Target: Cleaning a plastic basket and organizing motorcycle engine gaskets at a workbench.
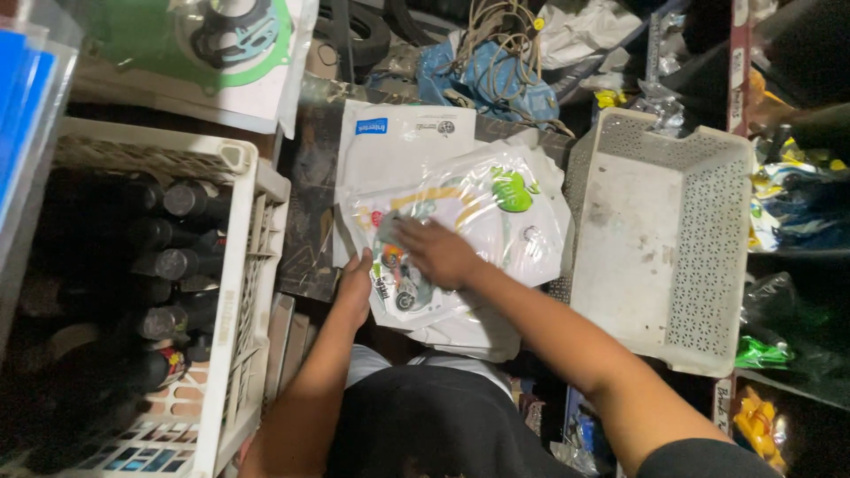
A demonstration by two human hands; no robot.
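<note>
- There is one view only, from a camera worn on the person's head, so no second view shares any of the scene.
- It looks steeply down over the person's own chest and both forearms.
- It sits close: the plastic-wrapped packet [452,243] lies mid-frame, near the lens.
- The frame's left edge takes in a white crate [239,292] of dark bottles; its right, an empty perforated basket [708,257].

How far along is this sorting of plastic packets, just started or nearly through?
Hard to say. Done: nothing shows as put away; the white perforated plastic basket looks empty. In hand: the left hand grips the edge of the top clear plastic packet with colourful print, the right hand flat on it. Left: the white packets beneath.
</note>
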